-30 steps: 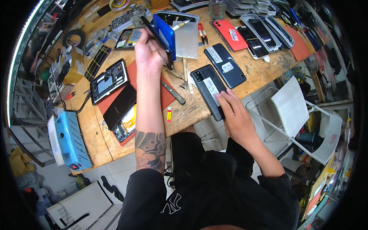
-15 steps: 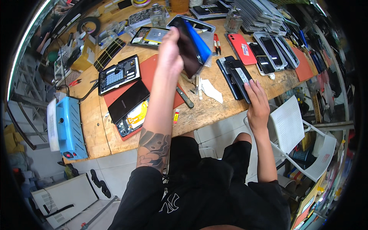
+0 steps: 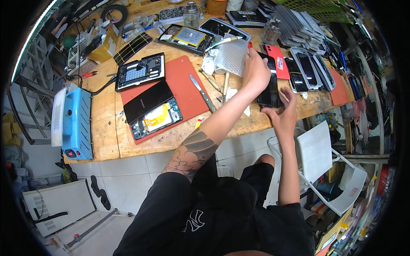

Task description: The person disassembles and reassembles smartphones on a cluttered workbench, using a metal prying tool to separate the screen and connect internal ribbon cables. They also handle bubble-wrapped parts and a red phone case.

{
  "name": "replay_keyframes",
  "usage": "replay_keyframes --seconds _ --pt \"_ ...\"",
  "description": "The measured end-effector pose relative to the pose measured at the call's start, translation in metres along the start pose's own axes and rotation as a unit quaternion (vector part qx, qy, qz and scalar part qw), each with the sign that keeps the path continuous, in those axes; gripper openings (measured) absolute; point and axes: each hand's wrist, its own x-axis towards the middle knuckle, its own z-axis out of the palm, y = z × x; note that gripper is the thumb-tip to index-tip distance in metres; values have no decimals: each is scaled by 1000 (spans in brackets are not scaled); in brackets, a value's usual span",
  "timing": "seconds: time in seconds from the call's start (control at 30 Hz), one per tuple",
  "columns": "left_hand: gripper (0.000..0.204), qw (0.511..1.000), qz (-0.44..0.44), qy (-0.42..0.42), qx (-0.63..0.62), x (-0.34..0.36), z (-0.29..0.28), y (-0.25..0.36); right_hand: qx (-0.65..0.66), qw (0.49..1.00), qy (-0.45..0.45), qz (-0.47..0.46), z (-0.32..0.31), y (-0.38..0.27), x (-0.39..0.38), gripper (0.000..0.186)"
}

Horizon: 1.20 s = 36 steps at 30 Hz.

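Rests the left hand (image 3: 256,71) over the upper end of a glossy black rectangular phone (image 3: 270,90), right of centre in the frame; cannot tell whether clamped or loose in grip, fingertips partly hidden. Holds the right hand (image 3: 285,112), thumb and fingers spread apart, at the same phone's lower end. Just beyond, a flat red phone (image 3: 273,55). Left of centre, an orange-red mat (image 3: 188,85) on the brown wooden tabletop (image 3: 104,132).

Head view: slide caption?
Left hand at the far end of a glossy black rectangular device, right hand by its near end, over a brown wooden workbench.
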Motion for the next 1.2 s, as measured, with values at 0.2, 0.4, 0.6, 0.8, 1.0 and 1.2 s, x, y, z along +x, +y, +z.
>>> replay_keyframes --seconds 0.2,0.4,0.6,0.8,1.0,1.2 --pt "37 990 43 109 76 17 20 -9 -177 981 -72 -43 -5 -16 39 65" --pt "30 980 1 160 121 44 47 -10 -202 959 -110 -164 -34 -74 126 24" --pt "43 981 139 46 -123 9 30 -21 -246 867 -262 -344 117 -103 201 34" --pt "22 951 223 -6 216 -92 -69 -13 -309 825 -280 -381 134 -93 200 29" --pt "27 935 86 -30 343 -87 -126 -33 -374 817 -264 -351 145 -90 207 29" --pt "23 903 63 -94 415 -76 -126 -34 -413 778 -71 -468 124 -86 197 17"
